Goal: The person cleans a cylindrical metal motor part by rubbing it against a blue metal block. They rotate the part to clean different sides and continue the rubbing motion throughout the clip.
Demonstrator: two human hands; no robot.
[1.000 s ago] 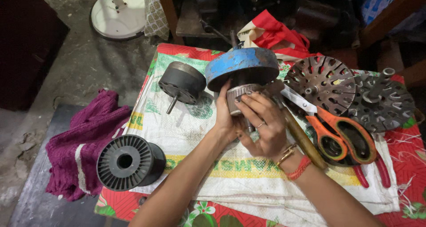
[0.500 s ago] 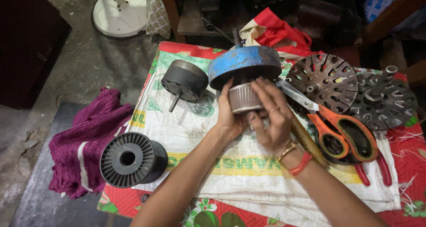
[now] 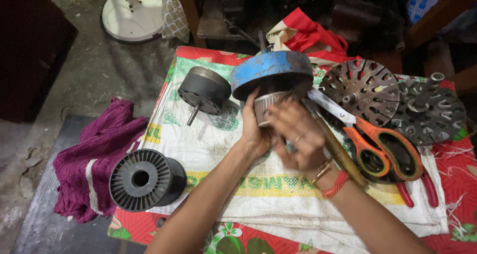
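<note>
A blue-topped round motor part (image 3: 271, 72) with a ribbed metal core (image 3: 266, 105) stands on a white woven sack (image 3: 208, 149). My left hand (image 3: 253, 132) grips the core from the left side. My right hand (image 3: 298, 139), blurred by motion, wraps over the core's front, with a ring on one finger and bracelets at the wrist. A brass-coloured rod (image 3: 340, 154) lies just right of my right hand.
A dark rotor with a shaft (image 3: 203, 91) lies to the left. A black empty spool (image 3: 144, 179) and a maroon cloth (image 3: 94, 159) sit at front left. Orange-handled scissors (image 3: 377, 139), two dark slotted discs (image 3: 365, 87) (image 3: 432, 112) and red-handled pliers (image 3: 422, 197) lie at right.
The right hand has shifted across the core and is now blurred with motion. The blue part stays in place, still held by the left hand.
</note>
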